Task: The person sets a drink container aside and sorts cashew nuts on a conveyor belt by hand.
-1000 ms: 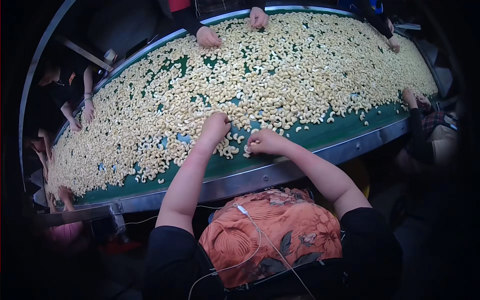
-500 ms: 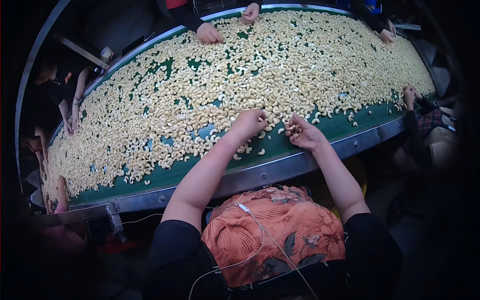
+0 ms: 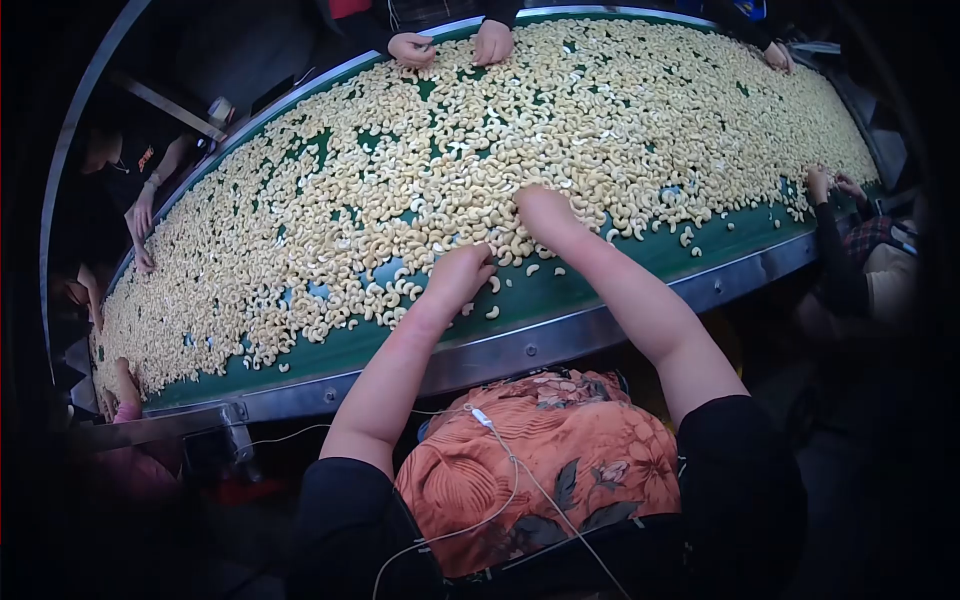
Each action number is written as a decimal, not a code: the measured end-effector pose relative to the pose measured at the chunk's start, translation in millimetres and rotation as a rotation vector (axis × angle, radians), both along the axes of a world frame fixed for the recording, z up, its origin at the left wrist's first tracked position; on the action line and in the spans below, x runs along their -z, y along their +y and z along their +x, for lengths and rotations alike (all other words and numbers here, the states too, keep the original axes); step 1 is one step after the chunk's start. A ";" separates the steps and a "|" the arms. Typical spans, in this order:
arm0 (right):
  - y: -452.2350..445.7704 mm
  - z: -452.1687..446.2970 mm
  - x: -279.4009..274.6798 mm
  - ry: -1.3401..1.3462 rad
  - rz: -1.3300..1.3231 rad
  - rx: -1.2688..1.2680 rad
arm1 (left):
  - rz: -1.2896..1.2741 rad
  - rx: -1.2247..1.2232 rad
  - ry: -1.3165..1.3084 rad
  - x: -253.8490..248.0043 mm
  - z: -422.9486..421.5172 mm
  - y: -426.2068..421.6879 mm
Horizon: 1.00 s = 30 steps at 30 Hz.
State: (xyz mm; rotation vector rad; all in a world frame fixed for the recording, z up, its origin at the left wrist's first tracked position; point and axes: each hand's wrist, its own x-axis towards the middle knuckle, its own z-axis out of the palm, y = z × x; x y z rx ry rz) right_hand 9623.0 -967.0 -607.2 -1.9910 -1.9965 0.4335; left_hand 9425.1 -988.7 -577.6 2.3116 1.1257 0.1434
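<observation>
Pale cashew nuts point(image 3: 400, 190) lie thickly over a green conveyor belt point(image 3: 340, 352). Near the belt's front side, my left hand point(image 3: 460, 275) is closed just above the surface, its fingers curled inward; whatever it grips is hidden. Farther in and to the right, my right hand point(image 3: 547, 212) reaches down among the nuts. Its back faces me and its fingers bend under, so what they hold does not show. A few loose cashews point(image 3: 492, 312) rest on bare green belt close to my left hand.
A metal rail point(image 3: 530, 350) runs along the belt's near edge. Across the belt are a co-worker's hands point(image 3: 493, 43). Other people's hands work at the left point(image 3: 143, 225) and right point(image 3: 818, 184). A thin white cable point(image 3: 515, 460) hangs over my floral orange apron point(image 3: 560, 440).
My right hand, which had cashews in its curled fingers, has moved left and farther in over the pile. My left hand has drawn back left and nearer. The co-workers' hands opposite have shifted too.
</observation>
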 end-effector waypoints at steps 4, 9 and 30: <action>-21.2 29.0 -4.5 0.727 -0.231 -0.013 | 0.024 -0.025 -0.005 -0.1 2.6 -1.7; -54.5 79.8 -18.6 2.138 -0.490 0.516 | -0.120 -0.198 -0.096 -1.5 8.6 -4.1; -2.0 136.5 -0.2 0.193 0.199 0.021 | -0.438 -0.403 -0.585 16.3 169.2 91.9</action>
